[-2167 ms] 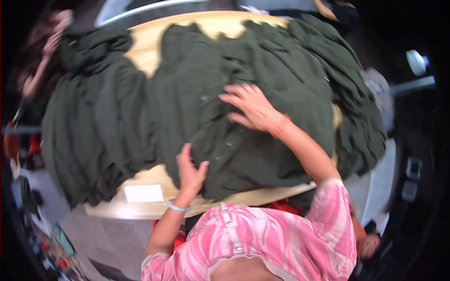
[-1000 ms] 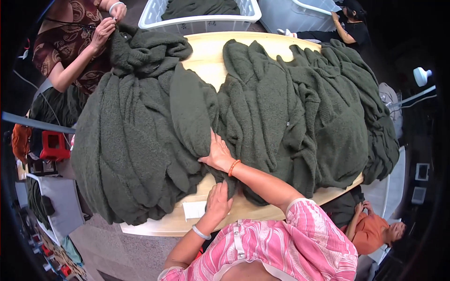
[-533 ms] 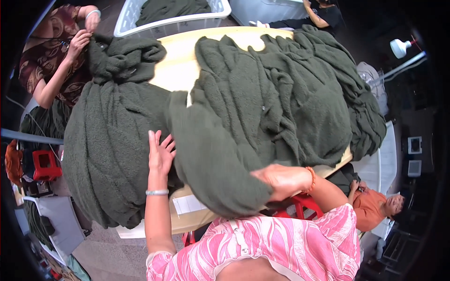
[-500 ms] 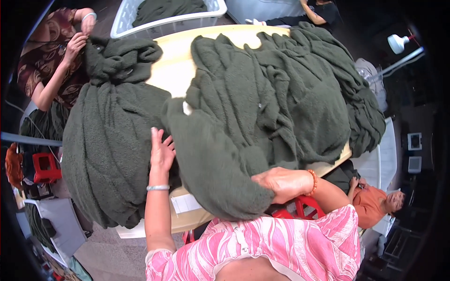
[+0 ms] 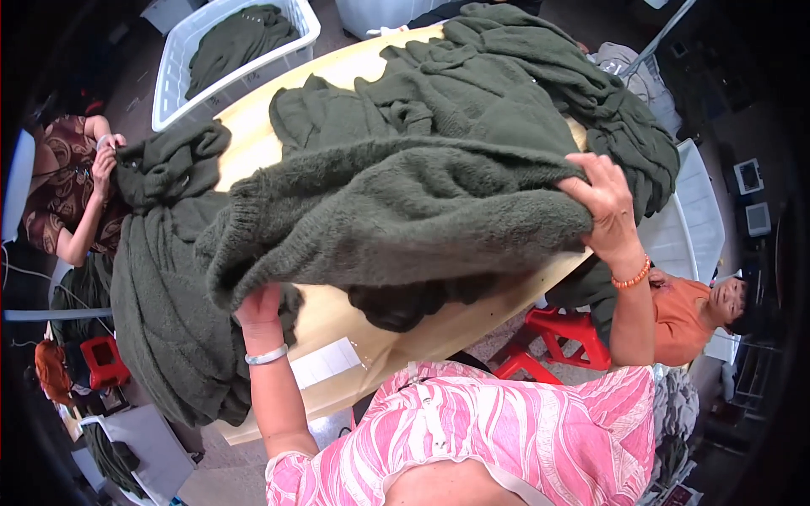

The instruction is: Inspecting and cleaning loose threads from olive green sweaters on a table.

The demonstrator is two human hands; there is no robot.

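A fuzzy dark green knit garment [image 5: 405, 215] with a ribbed edge is stretched sideways between my hands above the table. My left hand [image 5: 260, 312] holds its ribbed end at the left; the fingers are hidden in the fabric. At the other end, my right hand [image 5: 603, 202] is closed on the garment's upper edge, thumb and fingers around the cloth. Behind it lies a heap of like green garments [image 5: 481, 93]. Another green pile [image 5: 169, 312] hangs over the table's left side, near my left forearm.
The pale wooden table [image 5: 329, 316] carries a white paper sheet [image 5: 325, 363] near its front edge. A white bin [image 5: 253, 72] with green garments stands beyond. At the left a co-worker [image 5: 72, 190] handles green cloth; another person [image 5: 683, 316] sits right, near a red stool [image 5: 561, 337].
My right hand has risen to the right and spread the garment out. My left hand, open before, now grips the ribbed end. The view has shifted.
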